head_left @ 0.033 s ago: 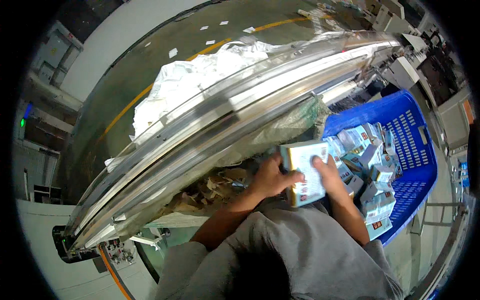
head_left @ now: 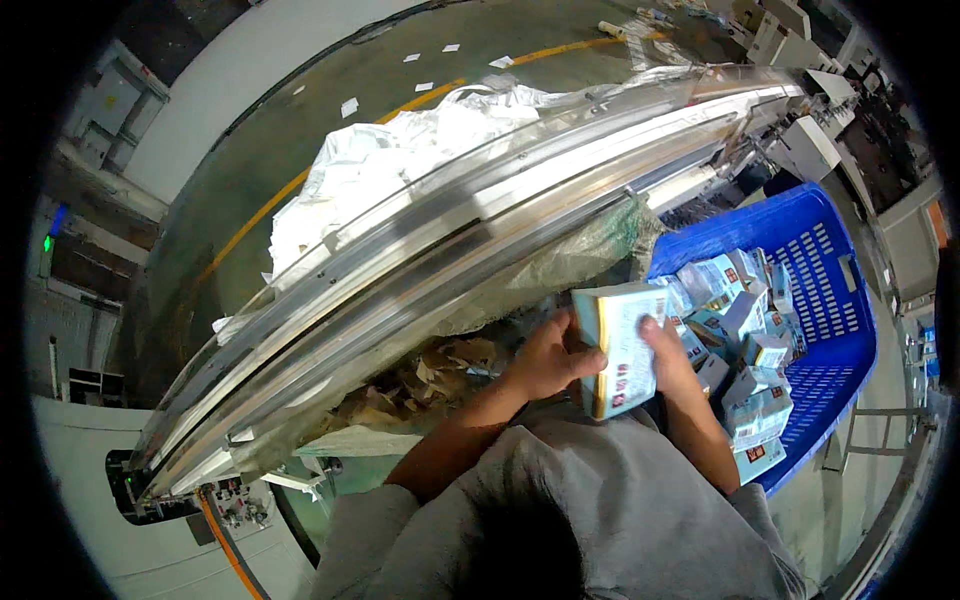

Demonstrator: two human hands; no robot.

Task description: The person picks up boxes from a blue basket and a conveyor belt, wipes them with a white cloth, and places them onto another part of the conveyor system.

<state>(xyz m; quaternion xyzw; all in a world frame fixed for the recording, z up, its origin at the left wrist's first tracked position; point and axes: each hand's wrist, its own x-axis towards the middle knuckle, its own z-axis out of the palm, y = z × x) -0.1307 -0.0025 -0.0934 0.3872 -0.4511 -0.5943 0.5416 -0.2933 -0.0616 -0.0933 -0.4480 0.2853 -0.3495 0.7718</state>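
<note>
A light blue and white carton [head_left: 625,350] is held in front of my chest, slightly tilted, with printing on its broad face. My left hand [head_left: 548,358] grips its left edge, thumb across the front and fingers partly hidden behind. On the other side, my right hand [head_left: 668,358] closes on the right edge with its thumb on the face. Just right of that hand is a blue plastic basket [head_left: 704,238]. Inside it lie several similar small cartons [head_left: 757,415], heaped at mixed angles.
A long conveyor [head_left: 480,218] with pale rails runs diagonally beyond my hands. Along its near side hangs a pale woven sheet [head_left: 545,275], with brown scraps [head_left: 435,372] below it. White crumpled material [head_left: 385,170] is heaped behind the conveyor. Paper pieces [head_left: 349,107] lie on the floor.
The carton and both hands have shifted slightly to the right, and the carton has turned a little, showing more of its left side. The grip stays the same.
</note>
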